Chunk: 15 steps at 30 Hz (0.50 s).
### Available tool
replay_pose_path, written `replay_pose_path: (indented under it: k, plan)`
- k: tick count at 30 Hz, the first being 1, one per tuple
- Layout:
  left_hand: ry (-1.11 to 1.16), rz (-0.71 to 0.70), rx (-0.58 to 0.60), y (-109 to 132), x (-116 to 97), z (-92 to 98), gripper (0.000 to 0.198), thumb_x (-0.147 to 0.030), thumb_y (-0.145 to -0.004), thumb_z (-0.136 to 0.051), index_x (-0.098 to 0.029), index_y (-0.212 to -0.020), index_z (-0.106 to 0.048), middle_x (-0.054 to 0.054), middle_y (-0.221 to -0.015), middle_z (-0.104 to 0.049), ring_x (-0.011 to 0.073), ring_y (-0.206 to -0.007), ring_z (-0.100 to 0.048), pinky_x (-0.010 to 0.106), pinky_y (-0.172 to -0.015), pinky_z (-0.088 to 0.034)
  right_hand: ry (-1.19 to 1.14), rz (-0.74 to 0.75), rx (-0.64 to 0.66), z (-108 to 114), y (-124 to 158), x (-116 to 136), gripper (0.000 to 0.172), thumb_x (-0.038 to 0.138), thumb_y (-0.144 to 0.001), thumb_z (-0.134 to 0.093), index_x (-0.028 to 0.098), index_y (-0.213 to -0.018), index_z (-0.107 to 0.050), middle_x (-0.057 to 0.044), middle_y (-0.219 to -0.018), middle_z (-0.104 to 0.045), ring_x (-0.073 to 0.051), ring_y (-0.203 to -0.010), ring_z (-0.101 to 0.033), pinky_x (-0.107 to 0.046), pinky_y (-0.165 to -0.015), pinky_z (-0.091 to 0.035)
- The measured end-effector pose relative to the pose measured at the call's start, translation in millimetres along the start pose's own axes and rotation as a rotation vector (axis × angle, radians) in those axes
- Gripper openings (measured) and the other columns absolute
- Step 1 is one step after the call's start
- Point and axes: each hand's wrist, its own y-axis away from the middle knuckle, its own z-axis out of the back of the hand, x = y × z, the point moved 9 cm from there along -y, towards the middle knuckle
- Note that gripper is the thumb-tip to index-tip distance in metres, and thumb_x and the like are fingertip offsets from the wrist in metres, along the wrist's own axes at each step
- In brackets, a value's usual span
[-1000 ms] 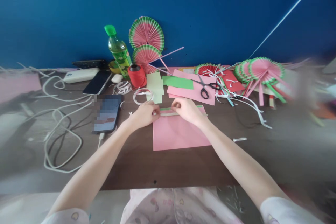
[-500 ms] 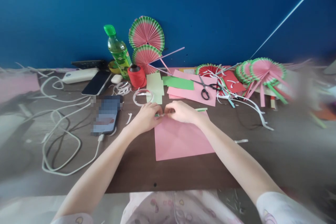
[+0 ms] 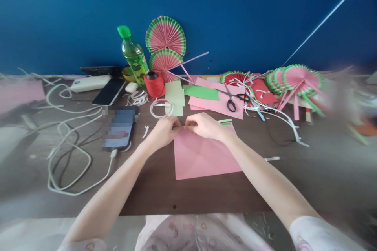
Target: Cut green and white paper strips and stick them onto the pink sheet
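A pink paper sheet (image 3: 203, 157) lies flat on the dark wooden table (image 3: 165, 192) in front of me. Along its far edge runs a thin green strip (image 3: 224, 121). My left hand (image 3: 163, 130) and my right hand (image 3: 205, 124) meet at that far edge, fingertips almost touching. Both hands are closed in a pinch on the strip at the paper's edge. The part of the strip under my fingers is hidden.
Black scissors (image 3: 231, 102) lie on pink and green paper sheets (image 3: 218, 100) behind. A red thread spool (image 3: 154, 84), a green bottle (image 3: 133, 55), watermelon paper fans (image 3: 165, 41), a tape ring (image 3: 160, 107), a phone (image 3: 120, 126) with white cables (image 3: 67, 153) and paper scraps (image 3: 282, 119) crowd the table.
My hands have drawn together at the paper's far edge, from apart along the strip to a close pinch. The pink sheet now shows more length toward me.
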Motion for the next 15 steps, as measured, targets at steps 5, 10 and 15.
replay_pose_path:
  k: [5, 10, 15]
  plan:
    - [0.064, 0.098, 0.015, 2.3, 3.8, 0.3, 0.013, -0.028, -0.073, -0.052, -0.017, -0.068, -0.057, 0.003, -0.073, -0.061, 0.0159, -0.069, -0.054, 0.028, -0.064, -0.040, -0.008, 0.010, 0.011, -1.3, 0.8, -0.8, 0.014, 0.017, -0.077, -0.049, 0.019, -0.076, -0.063, 0.000, -0.071, -0.063, -0.010, -0.061, -0.050, -0.022, -0.055, -0.031]
    - [0.100, 0.205, 0.026, 5.1, 12.5, -0.6, 0.017, -0.032, -0.072, -0.053, -0.017, -0.064, -0.055, 0.001, -0.063, -0.059, 0.0136, -0.060, -0.052, 0.026, -0.055, -0.037, -0.027, 0.004, 0.016, -0.8, 1.7, 0.4, 0.015, 0.016, -0.076, -0.049, 0.019, -0.075, -0.063, 0.000, -0.071, -0.063, -0.010, -0.061, -0.051, -0.022, -0.055, -0.032]
    - [0.078, 0.266, -0.082, 6.4, 27.2, 13.4, 0.017, -0.030, -0.071, -0.052, -0.018, -0.060, -0.051, -0.002, -0.060, -0.057, 0.0125, -0.059, -0.051, 0.025, -0.057, -0.038, -0.051, -0.008, 0.005, 5.0, 4.4, -2.2, 0.017, 0.013, -0.074, -0.048, 0.019, -0.074, -0.064, 0.001, -0.070, -0.063, -0.010, -0.061, -0.052, -0.022, -0.057, -0.035]
